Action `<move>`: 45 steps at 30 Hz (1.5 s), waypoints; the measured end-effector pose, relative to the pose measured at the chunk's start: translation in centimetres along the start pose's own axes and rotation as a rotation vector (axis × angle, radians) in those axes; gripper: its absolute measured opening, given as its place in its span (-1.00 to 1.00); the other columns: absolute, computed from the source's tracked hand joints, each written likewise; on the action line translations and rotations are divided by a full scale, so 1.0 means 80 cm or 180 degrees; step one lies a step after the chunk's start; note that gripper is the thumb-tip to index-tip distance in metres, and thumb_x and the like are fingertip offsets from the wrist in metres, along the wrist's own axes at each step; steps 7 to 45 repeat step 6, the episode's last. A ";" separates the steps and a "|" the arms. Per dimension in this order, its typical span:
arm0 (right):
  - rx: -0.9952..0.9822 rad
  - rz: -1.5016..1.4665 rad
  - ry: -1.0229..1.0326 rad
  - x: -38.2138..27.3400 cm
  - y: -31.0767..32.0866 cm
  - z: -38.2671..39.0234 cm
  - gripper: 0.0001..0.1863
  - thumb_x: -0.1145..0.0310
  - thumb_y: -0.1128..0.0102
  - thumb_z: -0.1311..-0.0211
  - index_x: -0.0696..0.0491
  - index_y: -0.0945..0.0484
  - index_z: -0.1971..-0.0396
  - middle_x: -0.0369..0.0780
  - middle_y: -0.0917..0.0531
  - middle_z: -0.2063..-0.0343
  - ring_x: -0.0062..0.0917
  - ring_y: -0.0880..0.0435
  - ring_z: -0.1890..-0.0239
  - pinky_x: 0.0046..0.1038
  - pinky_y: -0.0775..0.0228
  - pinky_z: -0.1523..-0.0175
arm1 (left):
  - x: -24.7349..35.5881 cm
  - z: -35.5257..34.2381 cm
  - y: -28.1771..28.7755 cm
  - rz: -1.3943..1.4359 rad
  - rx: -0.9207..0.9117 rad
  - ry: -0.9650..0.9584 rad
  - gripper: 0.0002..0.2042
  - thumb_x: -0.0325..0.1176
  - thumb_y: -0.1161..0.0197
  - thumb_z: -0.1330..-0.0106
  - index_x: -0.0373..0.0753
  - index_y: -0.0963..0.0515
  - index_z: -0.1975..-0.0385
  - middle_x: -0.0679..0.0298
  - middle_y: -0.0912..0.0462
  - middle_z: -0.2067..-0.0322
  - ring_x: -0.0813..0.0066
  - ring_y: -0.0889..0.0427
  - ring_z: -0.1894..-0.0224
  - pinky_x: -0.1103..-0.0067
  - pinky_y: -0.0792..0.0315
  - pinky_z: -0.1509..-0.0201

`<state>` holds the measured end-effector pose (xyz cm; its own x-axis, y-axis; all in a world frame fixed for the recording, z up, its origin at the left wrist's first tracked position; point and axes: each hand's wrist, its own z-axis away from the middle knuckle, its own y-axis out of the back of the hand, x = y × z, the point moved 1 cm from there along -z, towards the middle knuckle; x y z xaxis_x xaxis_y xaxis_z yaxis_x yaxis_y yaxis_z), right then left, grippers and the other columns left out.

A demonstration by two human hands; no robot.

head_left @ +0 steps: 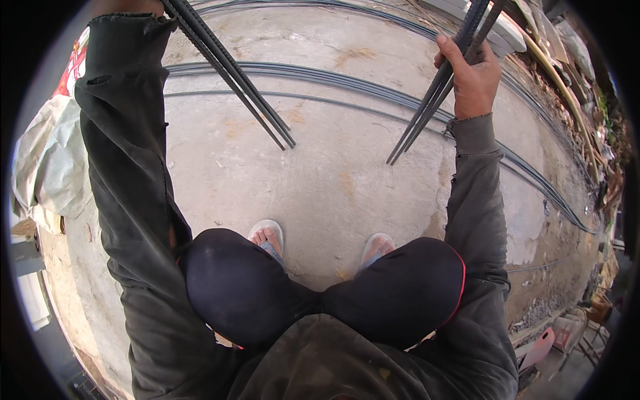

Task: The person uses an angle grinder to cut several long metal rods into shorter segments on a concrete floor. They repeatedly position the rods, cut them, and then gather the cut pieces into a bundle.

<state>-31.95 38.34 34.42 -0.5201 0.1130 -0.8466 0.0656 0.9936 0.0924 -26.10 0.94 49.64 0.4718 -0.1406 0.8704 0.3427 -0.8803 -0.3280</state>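
Note:
My right hand (pixel 475 77) is closed around a bundle of dark ribbed steel rebars (pixel 427 110) at the upper right, with the thumb laid along them. The lower ends of that bundle point down toward the concrete floor in front of my feet. At the upper left, a second bundle of steel rebars (pixel 230 67) slants down toward the middle. My left hand (pixel 127 6) is against the upper part of these bars, gripping them at the picture's edge, where most of the fingers are cut off. Whether the bar ends touch the floor, I cannot tell.
Long dark steel rods (pixel 300 72) lie across the concrete floor (pixel 333 180) beyond my feet. Crumpled pale sheeting (pixel 57 157) stands at the left. Debris and a yellowish pole (pixel 557 77) line the right side. A pinkish board (pixel 539 348) is at the lower right.

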 end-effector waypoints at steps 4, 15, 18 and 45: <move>0.0108 -0.0353 -0.0093 0.027 -0.032 -0.011 -0.67 0.26 -0.44 -0.25 0.23 -0.59 0.24 -0.34 -0.58 0.60 -0.76 -0.46 0.62 -0.62 -0.25 0.52 | -0.003 0.020 -0.030 -0.0383 0.0185 -0.0351 -0.63 -0.13 -0.21 -0.48 -0.04 -0.39 0.63 0.55 -0.21 0.78 0.69 -0.13 0.78 0.62 -0.06 0.69; 0.0549 -0.0118 -0.0013 0.042 -0.054 -0.015 -0.69 0.21 -0.43 -0.30 0.19 -0.63 0.38 -0.39 -0.56 0.58 -0.77 -0.43 0.50 -0.63 -0.25 0.41 | 0.016 0.040 -0.049 -0.0640 0.0334 -0.0546 -0.62 -0.13 -0.19 -0.49 -0.05 -0.38 0.62 0.53 -0.19 0.78 0.68 -0.12 0.77 0.62 -0.05 0.68; 0.0549 -0.0118 -0.0013 0.042 -0.054 -0.015 -0.69 0.21 -0.43 -0.30 0.19 -0.63 0.38 -0.39 -0.56 0.58 -0.77 -0.43 0.50 -0.63 -0.25 0.41 | 0.016 0.040 -0.049 -0.0640 0.0334 -0.0546 -0.62 -0.13 -0.19 -0.49 -0.05 -0.38 0.62 0.53 -0.19 0.78 0.68 -0.12 0.77 0.62 -0.05 0.68; 0.0549 -0.0118 -0.0013 0.042 -0.054 -0.015 -0.69 0.21 -0.43 -0.30 0.19 -0.63 0.38 -0.39 -0.56 0.58 -0.77 -0.43 0.50 -0.63 -0.25 0.41 | 0.016 0.040 -0.049 -0.0640 0.0334 -0.0546 -0.62 -0.13 -0.19 -0.49 -0.05 -0.38 0.62 0.53 -0.19 0.78 0.68 -0.12 0.77 0.62 -0.05 0.68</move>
